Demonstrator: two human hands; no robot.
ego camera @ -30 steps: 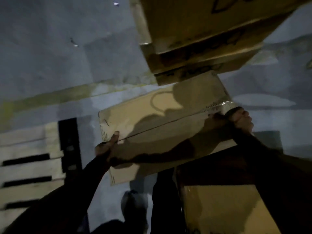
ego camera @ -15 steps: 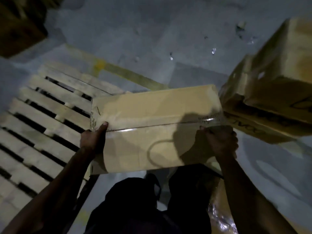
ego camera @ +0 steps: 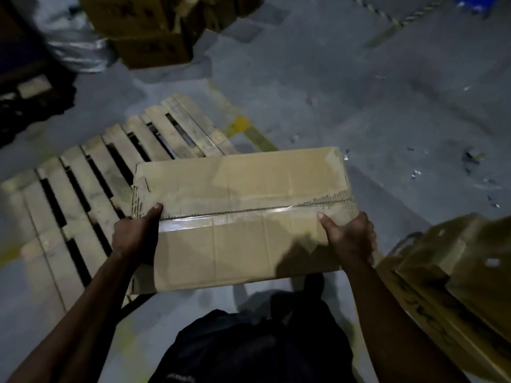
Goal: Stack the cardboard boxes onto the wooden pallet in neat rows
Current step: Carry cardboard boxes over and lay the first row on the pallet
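Note:
I carry a taped cardboard box (ego camera: 243, 211) in front of me, held off the floor. My left hand (ego camera: 135, 233) grips its left end, thumb on top by the tape seam. My right hand (ego camera: 349, 236) grips the right end the same way. The wooden pallet (ego camera: 91, 194) lies on the floor to the left, its slats bare, and the box's left end overlaps the pallet's near right corner in the view.
A stack of cardboard boxes (ego camera: 456, 275) stands close at my right. More boxes (ego camera: 149, 29) sit at the back, beside a silvery wrapped bundle (ego camera: 74, 45). A yellow floor line (ego camera: 249, 131) runs past the pallet. My legs (ego camera: 254, 346) are below the box.
The view has swung further left, so the pallet now sits ahead-left and the box stack has slid to the lower right. Both hands keep their grip on the box.

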